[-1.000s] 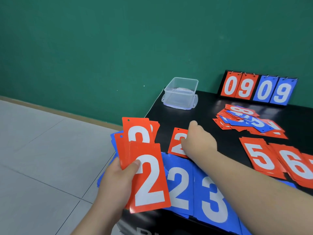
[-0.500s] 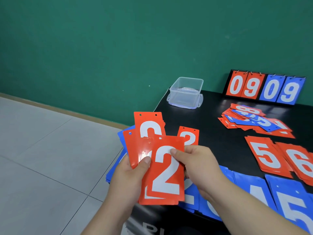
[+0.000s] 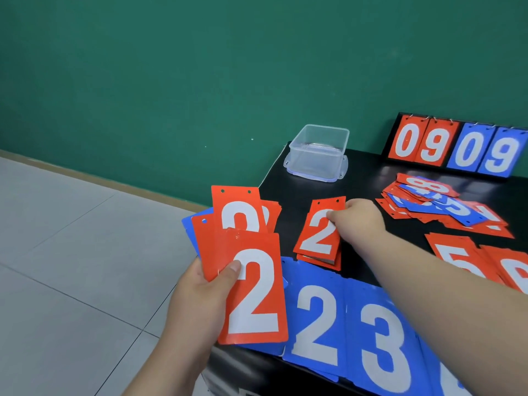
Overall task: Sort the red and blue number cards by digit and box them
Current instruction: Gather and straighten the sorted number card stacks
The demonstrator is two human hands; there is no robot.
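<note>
The sort is partly done, by my reading, and the boxing has not begun: the clear box (image 3: 317,162) stands at the far left corner of the black table (image 3: 365,178) with no cards in it. On the near side of the box a red 2 pile (image 3: 315,241) is building. Nearer still than that pile, along the table's front edge, lie a blue 2 card (image 3: 314,318) and a blue 3 card (image 3: 380,344). To the right of the box and nearer, red 5 (image 3: 454,257) and red 6 (image 3: 514,270) stacks are laid out. Between them and the box's right side a mixed heap (image 3: 440,207) of red and blue cards waits to be sorted. The flip scoreboard (image 3: 457,147), level with the box at the back, reads 09 09.

The left hand (image 3: 200,304), well nearer than the box and off the table's left edge, grips a fan of cards (image 3: 254,290), thumb clamped on a front red 2, with more red and some blue behind.

The right hand (image 3: 360,221) is at the red 2 pile, fingers curled, thumb on the top card's upper right. It looks like a pinch, though I cannot see the fingers under the edge.
</note>
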